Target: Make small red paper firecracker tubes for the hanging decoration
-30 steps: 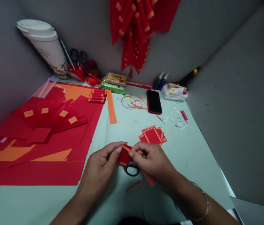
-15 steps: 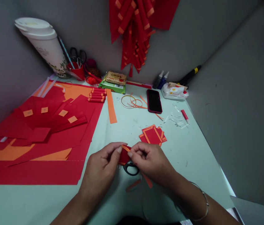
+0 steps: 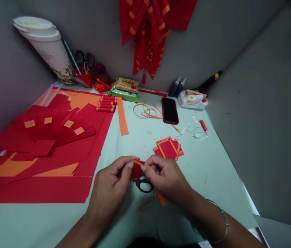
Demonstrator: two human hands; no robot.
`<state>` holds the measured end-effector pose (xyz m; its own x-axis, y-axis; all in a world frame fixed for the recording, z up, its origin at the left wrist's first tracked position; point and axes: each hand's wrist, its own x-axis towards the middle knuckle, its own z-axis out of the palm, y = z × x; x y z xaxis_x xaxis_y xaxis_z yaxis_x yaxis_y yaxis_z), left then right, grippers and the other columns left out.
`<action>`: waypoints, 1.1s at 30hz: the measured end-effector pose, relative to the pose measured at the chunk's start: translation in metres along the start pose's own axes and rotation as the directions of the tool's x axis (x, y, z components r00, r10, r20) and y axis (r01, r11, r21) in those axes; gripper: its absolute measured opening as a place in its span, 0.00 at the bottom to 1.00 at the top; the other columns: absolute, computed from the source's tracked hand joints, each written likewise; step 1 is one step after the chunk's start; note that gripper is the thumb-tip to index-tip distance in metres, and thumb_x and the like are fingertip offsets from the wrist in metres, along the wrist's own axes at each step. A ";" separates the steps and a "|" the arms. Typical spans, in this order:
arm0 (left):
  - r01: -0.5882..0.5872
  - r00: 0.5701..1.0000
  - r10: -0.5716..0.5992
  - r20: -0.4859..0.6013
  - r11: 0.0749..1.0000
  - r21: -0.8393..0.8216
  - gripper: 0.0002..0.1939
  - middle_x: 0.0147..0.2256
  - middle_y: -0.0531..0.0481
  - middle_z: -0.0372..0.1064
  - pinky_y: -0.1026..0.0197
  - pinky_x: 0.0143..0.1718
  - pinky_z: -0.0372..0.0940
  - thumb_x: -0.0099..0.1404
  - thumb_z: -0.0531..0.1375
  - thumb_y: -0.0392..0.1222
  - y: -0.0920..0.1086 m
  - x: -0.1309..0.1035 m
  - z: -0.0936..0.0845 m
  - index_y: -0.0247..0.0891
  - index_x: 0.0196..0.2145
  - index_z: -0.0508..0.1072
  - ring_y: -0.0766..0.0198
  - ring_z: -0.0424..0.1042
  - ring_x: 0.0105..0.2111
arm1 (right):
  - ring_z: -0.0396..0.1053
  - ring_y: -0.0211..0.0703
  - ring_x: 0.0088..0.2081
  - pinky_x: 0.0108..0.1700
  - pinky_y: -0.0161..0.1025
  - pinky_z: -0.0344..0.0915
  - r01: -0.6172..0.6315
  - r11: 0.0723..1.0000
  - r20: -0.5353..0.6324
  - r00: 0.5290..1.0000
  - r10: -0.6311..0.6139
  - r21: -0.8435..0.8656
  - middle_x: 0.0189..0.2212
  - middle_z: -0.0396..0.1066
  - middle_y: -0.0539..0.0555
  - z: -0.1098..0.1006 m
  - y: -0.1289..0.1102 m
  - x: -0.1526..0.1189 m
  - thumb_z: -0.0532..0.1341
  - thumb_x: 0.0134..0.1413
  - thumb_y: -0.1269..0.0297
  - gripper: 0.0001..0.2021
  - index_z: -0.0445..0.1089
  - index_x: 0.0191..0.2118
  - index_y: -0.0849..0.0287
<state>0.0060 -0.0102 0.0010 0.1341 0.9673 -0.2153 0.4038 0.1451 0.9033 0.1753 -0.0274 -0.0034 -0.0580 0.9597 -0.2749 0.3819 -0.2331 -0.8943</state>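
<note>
A small red paper piece (image 3: pixel 136 171) is held between both hands, above the table's front part. My left hand (image 3: pixel 114 177) pinches its left side, thumb on top. At the upper edge lies a narrow orange strip (image 3: pixel 137 162), whose right end is pinched by my right hand (image 3: pixel 162 174). Below the paper shows a black scissors handle (image 3: pixel 144 186); the blades are hidden. Orange strips (image 3: pixel 160 198) lie under my right hand. Just beyond it rests a stack of red cards with orange borders (image 3: pixel 168 148).
Red and orange sheets (image 3: pixel 57 189) cover the left side, with a folded red fan (image 3: pixel 55 127) on them. Red paper rolls (image 3: pixel 106 104), a phone (image 3: pixel 170 110), a glue tube (image 3: pixel 203 127) and a white tumbler (image 3: pixel 47 48) stand or lie around. A red paper ornament (image 3: pixel 149 38) hangs on the wall.
Both hands keep their pinch on the red paper and orange strip, with barely any movement. The whole view has shifted very slightly.
</note>
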 end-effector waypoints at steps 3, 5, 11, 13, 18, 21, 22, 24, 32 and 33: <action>-0.003 1.000 0.003 0.002 1.000 -0.006 0.13 0.35 0.53 0.81 0.60 0.36 0.69 0.66 0.57 0.50 0.000 0.000 0.000 0.45 0.40 0.78 0.59 0.78 0.34 | 0.56 0.33 0.19 0.21 0.34 0.51 0.006 1.000 -0.009 1.000 -0.006 -0.018 0.17 0.61 0.44 0.000 -0.001 0.000 0.60 0.57 0.62 0.08 0.68 0.28 0.57; -0.001 1.000 0.001 0.001 1.000 -0.007 0.13 0.35 0.53 0.81 0.60 0.36 0.69 0.66 0.57 0.51 0.001 0.001 0.001 0.45 0.40 0.78 0.58 0.78 0.35 | 0.56 0.33 0.19 0.21 0.34 0.50 0.006 1.000 -0.014 1.000 -0.006 -0.028 0.16 0.60 0.44 0.000 -0.001 0.000 0.60 0.57 0.62 0.08 0.68 0.28 0.57; -0.021 1.000 0.021 -0.005 1.000 0.003 0.12 0.34 0.54 0.81 0.61 0.36 0.69 0.65 0.57 0.49 0.002 0.000 0.001 0.45 0.39 0.78 0.59 0.78 0.34 | 0.56 0.33 0.19 0.21 0.33 0.50 -0.004 1.000 -0.023 1.000 0.003 -0.023 0.16 0.60 0.44 -0.001 -0.001 0.001 0.60 0.56 0.62 0.08 0.67 0.27 0.57; -0.021 1.000 0.021 0.000 1.000 0.011 0.12 0.36 0.54 0.81 0.60 0.36 0.69 0.65 0.57 0.49 0.001 -0.001 0.000 0.46 0.39 0.78 0.59 0.78 0.35 | 0.55 0.33 0.19 0.21 0.33 0.50 -0.006 1.000 -0.024 1.000 0.005 -0.024 0.16 0.60 0.44 -0.001 -0.001 0.001 0.60 0.56 0.62 0.09 0.67 0.27 0.57; -0.029 1.000 0.029 0.008 0.999 0.024 0.12 0.37 0.53 0.81 0.60 0.36 0.69 0.66 0.56 0.50 0.001 -0.001 0.000 0.46 0.39 0.78 0.58 0.78 0.37 | 0.55 0.33 0.19 0.21 0.33 0.50 -0.010 1.000 -0.014 1.000 0.010 -0.014 0.17 0.60 0.44 -0.002 -0.002 0.001 0.60 0.56 0.62 0.08 0.68 0.27 0.57; -0.028 0.999 0.028 0.021 1.000 0.013 0.12 0.37 0.53 0.81 0.60 0.37 0.69 0.66 0.56 0.49 0.002 -0.001 0.000 0.45 0.39 0.78 0.59 0.78 0.36 | 0.55 0.33 0.20 0.22 0.33 0.51 -0.017 1.000 -0.011 1.000 0.017 -0.003 0.17 0.60 0.44 -0.002 -0.002 0.001 0.60 0.56 0.62 0.08 0.68 0.27 0.57; -0.029 0.999 0.029 0.027 1.000 0.006 0.12 0.36 0.53 0.81 0.60 0.37 0.68 0.66 0.56 0.49 0.002 -0.001 0.000 0.45 0.39 0.78 0.59 0.78 0.36 | 0.55 0.33 0.20 0.22 0.34 0.51 -0.022 1.000 -0.008 1.000 0.022 0.001 0.17 0.60 0.44 -0.002 -0.002 0.001 0.60 0.56 0.62 0.08 0.67 0.27 0.57; -0.033 0.999 0.034 0.028 0.999 -0.008 0.12 0.36 0.54 0.80 0.61 0.37 0.68 0.66 0.57 0.49 0.002 -0.001 0.000 0.45 0.39 0.78 0.60 0.77 0.35 | 0.55 0.34 0.20 0.22 0.34 0.51 -0.034 0.999 -0.004 0.999 0.034 0.007 0.17 0.60 0.44 -0.001 -0.001 0.001 0.61 0.56 0.61 0.09 0.67 0.27 0.57; -0.062 0.998 0.062 -0.021 0.998 -0.008 0.11 0.34 0.53 0.80 0.61 0.32 0.67 0.65 0.57 0.48 0.004 -0.002 -0.003 0.44 0.36 0.77 0.59 0.76 0.35 | 0.57 0.33 0.20 0.22 0.32 0.53 -0.109 0.991 0.000 0.994 0.110 0.080 0.17 0.61 0.45 -0.003 -0.001 0.002 0.64 0.54 0.55 0.14 0.65 0.25 0.57; -0.064 0.998 0.064 -0.024 0.998 -0.014 0.11 0.34 0.52 0.80 0.62 0.32 0.67 0.65 0.57 0.48 0.003 -0.002 -0.002 0.44 0.36 0.77 0.58 0.76 0.35 | 0.57 0.33 0.20 0.22 0.32 0.53 -0.108 0.990 -0.009 0.994 0.110 0.092 0.17 0.62 0.45 -0.003 0.000 0.003 0.65 0.53 0.55 0.14 0.65 0.25 0.57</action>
<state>0.0048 -0.0112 0.0053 0.1375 0.9793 -0.1485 0.3820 0.0858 0.9201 0.1776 -0.0242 -0.0027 -0.0077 0.9298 -0.3681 0.2990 -0.3491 -0.8881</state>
